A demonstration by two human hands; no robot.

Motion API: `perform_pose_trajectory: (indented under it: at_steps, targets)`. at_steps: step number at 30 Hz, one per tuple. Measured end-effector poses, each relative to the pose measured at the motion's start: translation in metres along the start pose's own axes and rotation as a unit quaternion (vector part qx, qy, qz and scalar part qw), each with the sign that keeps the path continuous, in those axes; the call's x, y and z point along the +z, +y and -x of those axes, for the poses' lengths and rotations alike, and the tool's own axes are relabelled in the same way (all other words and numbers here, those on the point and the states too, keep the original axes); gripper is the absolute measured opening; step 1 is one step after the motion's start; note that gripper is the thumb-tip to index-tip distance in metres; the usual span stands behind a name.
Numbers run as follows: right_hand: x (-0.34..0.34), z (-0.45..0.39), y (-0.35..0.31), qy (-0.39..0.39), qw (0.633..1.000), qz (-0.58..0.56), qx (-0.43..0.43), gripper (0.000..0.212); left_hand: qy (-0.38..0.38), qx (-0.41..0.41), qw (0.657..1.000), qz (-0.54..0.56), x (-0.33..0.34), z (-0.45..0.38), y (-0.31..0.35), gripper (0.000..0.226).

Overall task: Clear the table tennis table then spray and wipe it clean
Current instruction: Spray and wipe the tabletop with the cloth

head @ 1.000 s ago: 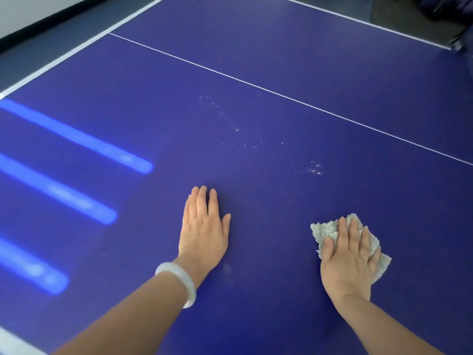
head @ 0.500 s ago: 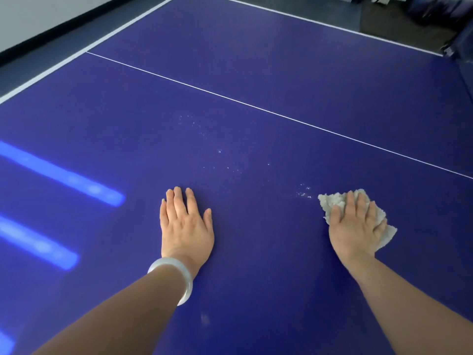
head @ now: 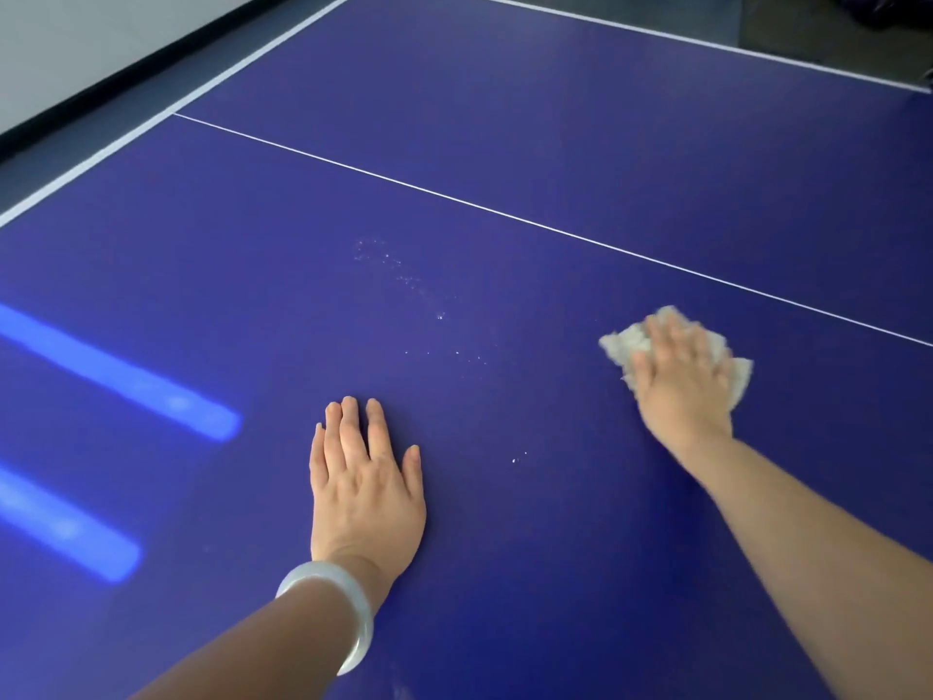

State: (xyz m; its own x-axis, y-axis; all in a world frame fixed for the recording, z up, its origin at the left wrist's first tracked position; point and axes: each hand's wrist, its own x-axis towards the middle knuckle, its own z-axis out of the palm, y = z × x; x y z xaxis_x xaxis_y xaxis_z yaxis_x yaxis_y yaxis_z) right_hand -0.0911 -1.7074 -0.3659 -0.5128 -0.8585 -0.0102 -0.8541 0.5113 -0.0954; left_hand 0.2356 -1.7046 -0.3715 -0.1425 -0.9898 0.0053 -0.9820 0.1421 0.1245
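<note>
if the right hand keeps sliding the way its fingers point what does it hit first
Nothing solid, as far as the view shows. The right hand, pressing the cloth flat, points up-table, so it would first cross the white line, then bare table. The droplets lie off to its left.

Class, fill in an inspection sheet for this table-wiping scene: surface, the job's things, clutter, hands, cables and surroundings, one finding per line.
Surface: blue table with white lines; spray droplets lie ahead of the left hand, and light streaks reflect at the left.
Job's things: grey cloth flat on the table under the right hand; no spray bottle in view.
Clutter: nothing seen.
Hands: left hand rests flat on the table, fingers straight; right hand presses the cloth, blurred.
Cables: nothing seen.
Surroundings: white bangle on the left wrist; grey floor and a wall beyond the table's left edge.
</note>
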Motion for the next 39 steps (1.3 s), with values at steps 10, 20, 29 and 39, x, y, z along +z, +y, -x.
perform_pose_trajectory:
  at_steps: [10,20,29,39]
  targets:
    - [0.013,0.02,-0.116,-0.074,0.936,0.025,-0.342,0.056,-0.013,-0.001,1.0,-0.009,-0.003,0.0,0.0,0.074]
    - [-0.006,-0.12,-0.068,-0.066,0.988,-0.062,0.128,0.06,-0.013,-0.001,1.0,-0.023,0.0,-0.001,0.0,0.069]
    - [0.024,-0.029,-0.18,-0.078,0.943,-0.037,-0.32,0.053,-0.012,-0.005,1.0,-0.021,-0.001,-0.002,0.001,0.075]
    - [0.002,-0.01,-0.009,-0.024,0.983,-0.052,0.175,0.056,-0.009,-0.007,1.0,-0.014,0.001,-0.001,0.0,0.075]
